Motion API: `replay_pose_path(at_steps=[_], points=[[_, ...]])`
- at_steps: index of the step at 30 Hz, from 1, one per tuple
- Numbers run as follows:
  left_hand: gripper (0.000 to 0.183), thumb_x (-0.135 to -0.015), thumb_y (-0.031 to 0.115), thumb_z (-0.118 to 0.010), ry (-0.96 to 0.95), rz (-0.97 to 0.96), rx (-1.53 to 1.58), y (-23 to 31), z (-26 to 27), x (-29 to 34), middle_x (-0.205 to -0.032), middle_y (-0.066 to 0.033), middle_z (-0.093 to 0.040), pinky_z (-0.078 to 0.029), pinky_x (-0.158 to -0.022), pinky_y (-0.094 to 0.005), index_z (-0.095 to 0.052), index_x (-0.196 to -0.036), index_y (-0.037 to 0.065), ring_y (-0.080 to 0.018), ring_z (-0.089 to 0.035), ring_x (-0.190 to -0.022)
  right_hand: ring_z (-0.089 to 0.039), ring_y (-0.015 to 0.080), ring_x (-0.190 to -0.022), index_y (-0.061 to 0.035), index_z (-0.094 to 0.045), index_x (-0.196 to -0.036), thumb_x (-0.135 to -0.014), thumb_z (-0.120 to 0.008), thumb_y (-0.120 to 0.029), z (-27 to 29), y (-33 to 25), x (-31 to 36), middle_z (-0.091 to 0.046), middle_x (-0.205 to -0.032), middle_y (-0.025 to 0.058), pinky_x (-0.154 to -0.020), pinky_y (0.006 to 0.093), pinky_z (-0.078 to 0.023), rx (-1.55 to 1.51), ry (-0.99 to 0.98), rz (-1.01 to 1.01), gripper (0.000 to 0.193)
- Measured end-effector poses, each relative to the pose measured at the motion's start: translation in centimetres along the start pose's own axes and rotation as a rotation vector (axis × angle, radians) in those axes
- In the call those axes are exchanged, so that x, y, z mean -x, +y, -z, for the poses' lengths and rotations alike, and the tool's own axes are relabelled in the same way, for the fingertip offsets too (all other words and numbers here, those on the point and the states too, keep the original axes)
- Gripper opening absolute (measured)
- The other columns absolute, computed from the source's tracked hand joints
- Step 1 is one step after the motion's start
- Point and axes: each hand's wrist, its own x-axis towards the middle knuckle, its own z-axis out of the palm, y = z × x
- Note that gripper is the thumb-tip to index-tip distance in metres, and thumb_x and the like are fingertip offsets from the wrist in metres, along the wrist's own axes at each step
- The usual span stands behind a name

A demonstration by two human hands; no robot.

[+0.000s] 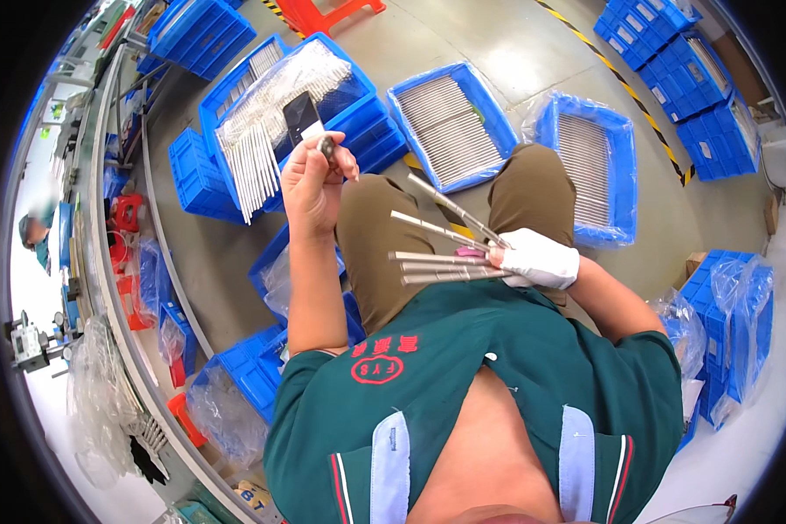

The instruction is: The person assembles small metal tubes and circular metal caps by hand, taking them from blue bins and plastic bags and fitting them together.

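The right hand (pixel 537 258), in a white glove, is grasping several slim metal rods (pixel 437 229) that are fanning leftward over the lap, so this handful is not yet set down. The left hand (pixel 314 188) is pinching a small dark rounded piece (pixel 326 146), too small to identify; a dark flat object (pixel 301 113) is showing just beyond, and whether it is also being held is unclear. Farther left, loose pale rods (pixel 258 170) are jutting over the near side of the left crate (pixel 371 122), apparently the unarranged part. At the far middle and to the right, the middle bin (pixel 491 103) and the right bin (pixel 622 179) are holding closely ranked rods, seemingly the most settled portion; how many are remaining cannot be told.
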Motion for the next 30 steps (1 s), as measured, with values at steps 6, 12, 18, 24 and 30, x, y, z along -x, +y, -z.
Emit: replay_pose_path(at_steps=[6, 12, 18, 24, 30], points=[[0.035, -0.088, 0.039, -0.049, 0.376, 0.468, 0.739, -5.5, -7.2, 2.0, -0.094, -0.0079, -0.062, -0.045, -0.087, -0.0422, -0.055, -0.100, 0.006, -0.0234, -0.059, -0.091, -0.056, 0.0247, -0.059, -0.0057, -0.056, -0.082, -0.076, -0.063, -0.037, 0.7, 1.1, 0.2, -0.056, -0.067, 0.0117, -0.056, 0.0332, -0.044, 0.679, 0.616, 0.535, 0.033], [0.038, -0.093, 0.035, -0.042, -0.004, 0.273, 0.220, -8.0, -8.5, 1.0, -0.091, -0.0174, -0.062, -0.053, -0.065, -0.0351, -0.048, -0.108, 0.001, -0.0232, -0.063, -0.068, -0.058, 0.0313, -0.062, -0.0094, -0.051, -0.077, -0.075, -0.063, -0.029, 2.1, 3.6, 0.7, -0.057, -0.066, 0.0114, -0.055, 0.0403, -0.044, 0.892, 0.786, 0.349, 0.023], [0.027, -0.093, 0.021, -0.045, -0.360, 0.394, 0.008, -9.9, -13.5, -0.8, -0.093, -0.0187, -0.061, -0.050, -0.077, -0.0362, -0.048, -0.106, -0.002, -0.0246, -0.062, -0.084, -0.057, 0.0305, -0.064, -0.0105, -0.052, -0.071, -0.071, -0.066, -0.032, 4.4, 7.7, 2.7, -0.056, -0.067, 0.0103, -0.056, 0.0387, -0.044, 0.732, 0.897, 0.281, 0.026], [0.037, -0.091, 0.032, -0.048, -0.089, 0.160, -0.190, -11.1, -9.7, -4.5, -0.089, -0.0157, -0.062, -0.047, -0.079, -0.0354, -0.049, -0.106, -0.002, -0.0231, -0.060, -0.082, -0.060, 0.0308, -0.065, -0.0122, -0.058, -0.074, -0.077, -0.058, -0.044, 11.4, 15.7, 4.7, -0.060, -0.068, 0.0105, -0.057, 0.0408, -0.047, 0.753, 1.255, -0.090, 0.032], [0.031, -0.092, 0.031, -0.048, 0.165, 0.281, -0.391, -9.7, -3.2, -2.5, -0.088, -0.0116, -0.063, -0.047, -0.072, -0.0284, -0.053, -0.104, 0.002, -0.0177, -0.059, -0.075, -0.062, 0.0326, -0.074, -0.0105, -0.060, -0.080, -0.080, -0.053, -0.027, 22.5, 26.4, 1.6, -0.063, -0.076, 0.0146, -0.064, 0.0438, -0.048, 0.889, 1.221, -0.441, 0.018]])
